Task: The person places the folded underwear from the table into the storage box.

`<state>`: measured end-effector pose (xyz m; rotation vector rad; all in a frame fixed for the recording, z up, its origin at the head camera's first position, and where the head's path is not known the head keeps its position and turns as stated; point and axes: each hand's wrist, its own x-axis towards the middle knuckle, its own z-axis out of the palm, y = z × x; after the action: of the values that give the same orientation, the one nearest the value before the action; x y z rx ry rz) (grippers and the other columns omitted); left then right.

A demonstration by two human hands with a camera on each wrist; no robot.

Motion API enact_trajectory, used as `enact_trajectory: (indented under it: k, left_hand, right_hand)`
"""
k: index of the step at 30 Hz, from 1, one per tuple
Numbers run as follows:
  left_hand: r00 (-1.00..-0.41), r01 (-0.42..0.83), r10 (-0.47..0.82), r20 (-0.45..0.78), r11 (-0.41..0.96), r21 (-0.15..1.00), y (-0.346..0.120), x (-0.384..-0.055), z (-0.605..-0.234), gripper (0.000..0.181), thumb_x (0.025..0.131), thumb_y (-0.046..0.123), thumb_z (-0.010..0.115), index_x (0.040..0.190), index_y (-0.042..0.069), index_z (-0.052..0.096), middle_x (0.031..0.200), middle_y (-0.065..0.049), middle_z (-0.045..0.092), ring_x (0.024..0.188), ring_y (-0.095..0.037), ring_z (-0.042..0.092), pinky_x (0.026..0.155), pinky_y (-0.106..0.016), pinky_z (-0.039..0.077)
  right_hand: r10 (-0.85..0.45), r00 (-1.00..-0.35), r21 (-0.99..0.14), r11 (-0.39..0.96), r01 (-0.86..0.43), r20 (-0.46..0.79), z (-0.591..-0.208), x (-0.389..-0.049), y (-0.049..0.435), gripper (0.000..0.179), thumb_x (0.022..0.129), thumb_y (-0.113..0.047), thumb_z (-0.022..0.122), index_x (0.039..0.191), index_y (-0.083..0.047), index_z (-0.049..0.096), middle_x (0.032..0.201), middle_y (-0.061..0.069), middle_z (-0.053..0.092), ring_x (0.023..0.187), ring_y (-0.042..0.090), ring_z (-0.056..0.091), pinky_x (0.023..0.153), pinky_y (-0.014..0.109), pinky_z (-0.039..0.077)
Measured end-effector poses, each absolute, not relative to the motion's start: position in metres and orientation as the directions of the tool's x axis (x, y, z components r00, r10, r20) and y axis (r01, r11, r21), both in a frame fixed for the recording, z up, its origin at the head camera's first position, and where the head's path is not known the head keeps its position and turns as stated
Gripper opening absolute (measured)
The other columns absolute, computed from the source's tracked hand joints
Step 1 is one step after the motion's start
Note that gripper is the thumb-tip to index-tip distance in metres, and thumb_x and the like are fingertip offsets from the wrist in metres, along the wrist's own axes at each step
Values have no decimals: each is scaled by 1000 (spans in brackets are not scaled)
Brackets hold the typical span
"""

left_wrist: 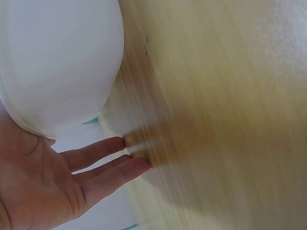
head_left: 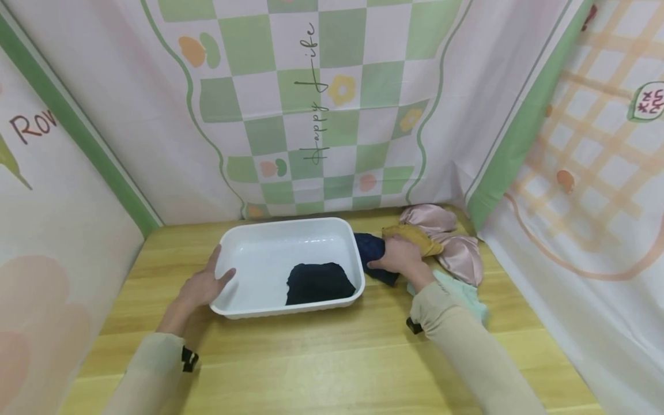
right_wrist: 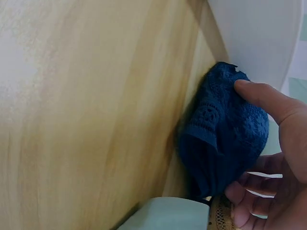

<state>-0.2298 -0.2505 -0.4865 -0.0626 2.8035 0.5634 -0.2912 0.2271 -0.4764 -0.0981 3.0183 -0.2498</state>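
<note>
A white rectangular tray (head_left: 249,229) stands on the table with a folded black cloth item (head_left: 319,284) in its near right corner. My left hand (head_left: 204,286) holds the tray's left rim, thumb over the edge; in the left wrist view several straight fingers (left_wrist: 117,175) reach down outside the wall. Right of the tray, my right hand (head_left: 402,256) grips a navy lace bra (right_wrist: 225,129), thumb on its near face and fingers behind its edge. Beside those fingers lies a mustard-yellow lace garment (head_left: 417,237). A mint-green garment (head_left: 464,294) lies partly under the right forearm.
A pink satin bra (head_left: 456,256) lies at the table's back right, behind the mint garment. Patterned cloth curtains (head_left: 342,132) rise along the back and both sides of the wooden table (head_left: 301,363). The tray's right wall stands close against the navy bra.
</note>
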Motion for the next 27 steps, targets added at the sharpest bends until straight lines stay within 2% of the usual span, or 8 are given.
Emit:
enact_trajectory:
  k: [8,15,27]
  left_hand:
    - [-958,-96,17,-285,920,379,-251,-231,-487,92,100,67,28,158,16,-22,143,-39,45,95,-40,66,82,-53,52]
    - [-959,-97,17,-282,917,387,-251,-230,-485,91,101,67,28,158,17,-22,145,-39,42,107,-49,63,89,-59,50]
    - [-961,-93,20,-277,917,388,-251,-230,-486,91,101,66,28,157,16,-22,145,-39,42,110,-52,61,91,-61,49]
  right_hand:
    - [-63,-993,-150,988,-48,-99,-484,-293,226,109,69,-65,79,153,-8,38,142,19,54,120,43,59,93,58,51]
    - [-85,-994,-147,986,-75,-62,-488,-294,226,92,72,-59,78,144,-10,51,132,18,63,114,42,63,87,58,54]
    - [-68,-997,-208,976,-58,-42,-487,-294,228,69,77,-54,72,134,-16,61,120,16,70,104,40,67,81,55,54]
